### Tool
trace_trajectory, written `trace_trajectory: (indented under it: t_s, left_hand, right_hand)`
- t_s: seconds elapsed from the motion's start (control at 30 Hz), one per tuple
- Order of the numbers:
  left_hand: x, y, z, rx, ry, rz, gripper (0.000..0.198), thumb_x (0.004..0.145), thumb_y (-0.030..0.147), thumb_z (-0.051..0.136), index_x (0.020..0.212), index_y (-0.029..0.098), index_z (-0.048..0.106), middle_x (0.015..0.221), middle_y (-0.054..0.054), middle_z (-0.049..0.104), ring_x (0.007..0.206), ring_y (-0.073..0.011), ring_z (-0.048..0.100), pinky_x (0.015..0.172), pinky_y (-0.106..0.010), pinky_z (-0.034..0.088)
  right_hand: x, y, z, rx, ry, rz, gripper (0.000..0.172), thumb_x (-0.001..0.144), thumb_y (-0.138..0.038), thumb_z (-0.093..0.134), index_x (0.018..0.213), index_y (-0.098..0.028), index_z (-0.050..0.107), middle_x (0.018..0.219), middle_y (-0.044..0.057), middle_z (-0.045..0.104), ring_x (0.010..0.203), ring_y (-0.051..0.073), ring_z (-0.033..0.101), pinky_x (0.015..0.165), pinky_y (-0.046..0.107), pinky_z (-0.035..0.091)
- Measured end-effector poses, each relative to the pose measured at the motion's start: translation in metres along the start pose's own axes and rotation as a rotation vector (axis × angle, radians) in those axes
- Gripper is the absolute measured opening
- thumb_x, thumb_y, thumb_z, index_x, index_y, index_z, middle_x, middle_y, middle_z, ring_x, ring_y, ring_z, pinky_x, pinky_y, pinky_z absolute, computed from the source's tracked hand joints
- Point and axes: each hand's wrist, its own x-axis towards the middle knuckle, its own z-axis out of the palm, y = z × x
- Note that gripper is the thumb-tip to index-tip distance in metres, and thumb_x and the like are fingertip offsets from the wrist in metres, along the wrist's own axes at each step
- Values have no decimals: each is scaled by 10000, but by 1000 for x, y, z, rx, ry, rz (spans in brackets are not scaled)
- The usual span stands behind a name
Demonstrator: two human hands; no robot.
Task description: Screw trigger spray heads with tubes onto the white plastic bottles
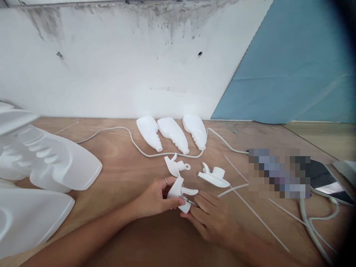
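Note:
My left hand (pixel 155 198) is closed around a white trigger spray head (pixel 175 188), with its curved trigger lever pointing right. My right hand (pixel 213 217) is closed on a slim metal tool (pixel 188 200), whose tip meets the spray head below the lever; the fingers hide most of the tool, so its exact kind cannot be told. Just beyond the left hand lies a second spray head (pixel 174 165) with a small ring at its end. A third spray head (pixel 215 175) rests on its side to the right.
Three white bottles (pixel 172 134) lie near the wall on the wooden table (pixel 111 148). Larger white bottles (pixel 66 155) are piled at left. A grey cable (pixel 129 129) runs behind the spray heads. Thin white tubes (pixel 258 217), a blurred-out object (pixel 278 174) and a dark phone-like device (pixel 325 180) lie at right.

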Motion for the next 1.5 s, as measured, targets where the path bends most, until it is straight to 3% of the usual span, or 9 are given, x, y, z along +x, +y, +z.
trace_trajectory:
  t_s: [0.23,0.33,0.47,0.6,0.73,0.87,1.1,1.17,1.5]
  left_hand:
    - [7,1,-8,-197,260,18,437,769,435,732,979,155,470,823,-45,642,642,-145,608,632,-277,506]
    - [8,3,-13,-277,291,41,408,803,416,698,1019,148,478,850,-50,635,648,-142,608,599,-259,496]
    - [8,5,-14,-374,319,68,413,780,372,714,1049,169,475,939,-40,588,641,-122,573,533,-236,472]
    - [9,5,-13,-385,314,96,398,783,374,713,1039,172,484,905,-24,564,597,-94,528,496,-211,433]
    - [10,6,-14,-408,369,96,383,786,418,707,981,169,492,854,-10,546,545,-74,472,422,-186,363]
    - [11,9,-17,-456,397,92,342,779,389,720,884,159,490,800,8,519,519,-56,417,407,-179,335]
    - [11,9,-17,-537,381,-35,297,816,376,667,848,134,498,699,-8,544,536,-88,488,458,-196,394]
    - [11,7,-15,-504,319,-58,302,844,403,616,842,129,489,642,-18,556,499,-100,504,458,-207,402]
    - [12,-1,-9,-325,256,-59,376,794,426,684,919,165,445,731,12,576,463,-75,503,402,-180,382]
  right_hand:
    - [-4,9,-3,-51,84,157,320,872,-148,608,581,-195,483,571,-6,445,556,138,406,536,293,331]
    - [-4,17,-3,-111,53,234,84,900,-241,589,839,-194,624,736,52,564,692,194,529,642,338,437]
    - [-7,32,1,-306,10,319,397,936,-215,475,1329,-161,493,959,145,606,844,279,590,714,415,489]
    - [-8,57,-2,-406,71,410,621,923,-178,420,1498,-91,200,1180,252,550,1020,391,562,771,549,489]
    - [-5,62,-15,-328,150,431,718,868,-202,505,1496,-95,174,1385,266,412,1237,463,414,941,668,378]
    - [-3,44,-18,108,253,424,547,857,-138,461,1383,-192,321,1356,186,445,1275,352,431,1020,587,371]
    - [-7,15,-5,611,228,562,71,960,-271,445,1018,-239,419,932,63,625,868,192,623,782,343,508]
    - [-11,9,-6,708,129,552,209,998,-347,332,1086,-226,478,805,41,602,710,165,604,659,290,514]
    - [-4,-4,-14,645,84,380,216,887,-119,506,1061,-245,528,958,33,662,825,140,659,759,234,519]
